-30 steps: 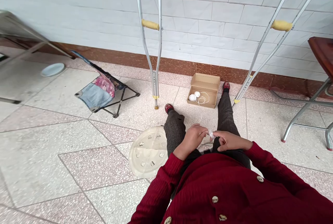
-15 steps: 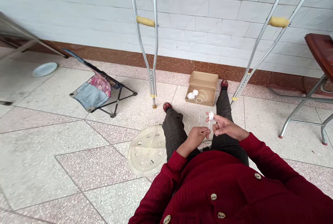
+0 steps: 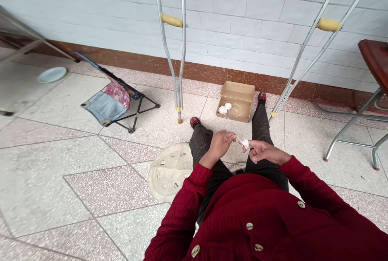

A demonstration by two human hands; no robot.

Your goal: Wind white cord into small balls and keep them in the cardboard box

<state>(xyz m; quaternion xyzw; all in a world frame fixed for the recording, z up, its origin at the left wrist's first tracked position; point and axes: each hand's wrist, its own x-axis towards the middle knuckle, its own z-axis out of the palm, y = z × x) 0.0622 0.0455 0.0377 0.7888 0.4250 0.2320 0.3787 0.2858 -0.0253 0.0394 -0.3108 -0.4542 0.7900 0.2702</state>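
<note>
White yarn [image 3: 245, 143] is wound in a small bundle round the extended fingertips of my right hand [image 3: 267, 151]. My left hand [image 3: 222, 144] pinches a strand of this yarn between thumb and fingers, just left of the bundle. The strand runs taut and slanting between the two hands. Beyond them, an open cardboard box [image 3: 233, 116] stands on the floor between my feet. Two balls of white yarn [image 3: 223, 110] lie in its left part, with loose loops beside them. A thin thread hangs over the box's front edge toward my hands.
Two metal crutches [image 3: 178, 91] [image 3: 283, 100] lean at the tiled wall. A folding stool [image 3: 106, 105] stands at left, with a pale plate-like disc [image 3: 52, 75] behind it. A round cream mat or lid [image 3: 169, 172] lies by my left leg. At right is a brown-topped metal-legged seat [image 3: 376, 60].
My left hand has swung up and away from my body, carrying the strand from below the bundle to its upper left. My right fingers have tipped downward with the wound yarn.
</note>
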